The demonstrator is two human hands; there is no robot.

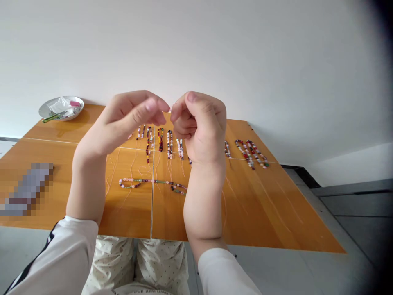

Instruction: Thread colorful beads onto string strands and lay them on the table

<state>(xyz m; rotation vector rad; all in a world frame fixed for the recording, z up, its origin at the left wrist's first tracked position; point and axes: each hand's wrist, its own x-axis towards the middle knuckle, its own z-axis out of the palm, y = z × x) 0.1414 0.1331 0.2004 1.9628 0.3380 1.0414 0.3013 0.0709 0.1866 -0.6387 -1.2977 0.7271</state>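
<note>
Left hand (127,116) up over the table (260,196), fingers bent, thumb lying along the index side; narrow pose. Right hand (206,116) level with it, just beside, fingers curled in tight, thumb tip up near the bent index. Fingertips face each other across a small gap. Can't tell if either one pinches anything (a fine thread could hide there at this size).

Beads: front string (159,181) lies below and behind the hands, across the table seam (152,209), between the forearms. Left end forms a loop; right end doubles back and reaches the edge of the right forearm. Mixed pink, green, dark beads.

Farther back, a row of doubled strings (170,144) runs side to side, partly covered by the hands. One is dark red and yellow; two multicolour ones sit at the right end, close together. Pale pink threads (132,164) trail from the row toward the near edge, both sides of the seam.

Far left corner: plate (44,109) with a clear bag (61,105), a pink item (75,103) and a green item (50,117) over the rim. Near left: pixelated patch (29,186) on the table, contents unreadable. White sleeves (75,235), dotted trousers (161,262) under the near edge. Pale wall (245,61) behind.
</note>
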